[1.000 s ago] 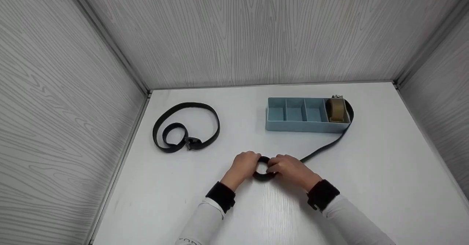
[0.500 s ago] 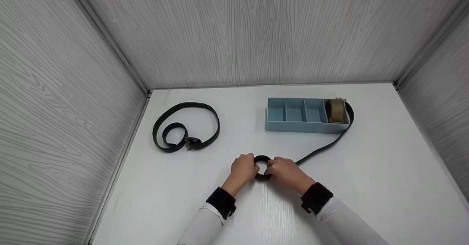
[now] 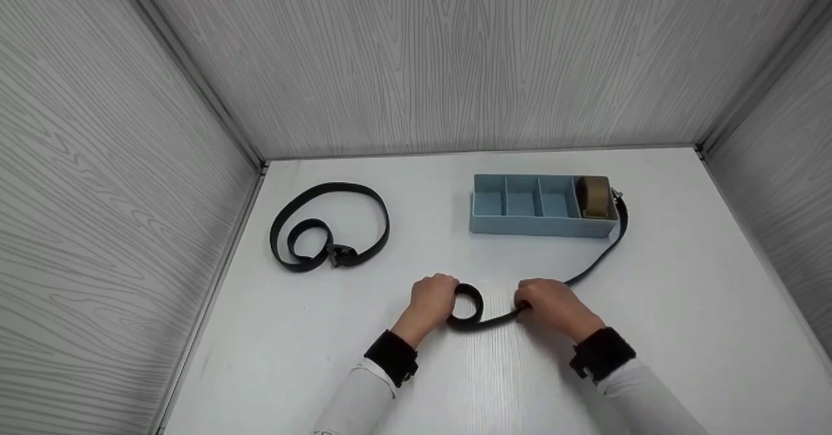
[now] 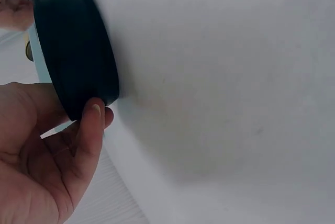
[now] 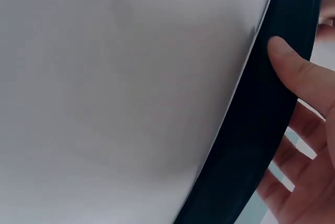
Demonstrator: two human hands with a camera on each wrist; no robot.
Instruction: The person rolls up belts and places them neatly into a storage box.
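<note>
A black belt (image 3: 499, 320) stands on edge on the white table, one end rolled into a small coil. My left hand (image 3: 434, 300) pinches the coil's left side; in the left wrist view, thumb and fingers hold the dark band (image 4: 76, 46). To the right, my right hand (image 3: 552, 306) grips the straight stretch. In the right wrist view, the thumb lies on the near face of the strap (image 5: 251, 114), with fingers behind it. From there the belt curves up to its metal buckle (image 3: 617, 196) beside the blue box.
A light blue box (image 3: 543, 225) with several compartments stands at the back right. Its rightmost compartment holds a brown coil (image 3: 595, 196). Another black belt (image 3: 383, 227) lies loosely looped at the left, buckle included. Grey wood-grain walls (image 3: 416, 64) enclose the table.
My right hand has moved from the coil to the right along the belt, drawing out a straight stretch. The buckle end has slid from behind the box to its right side.
</note>
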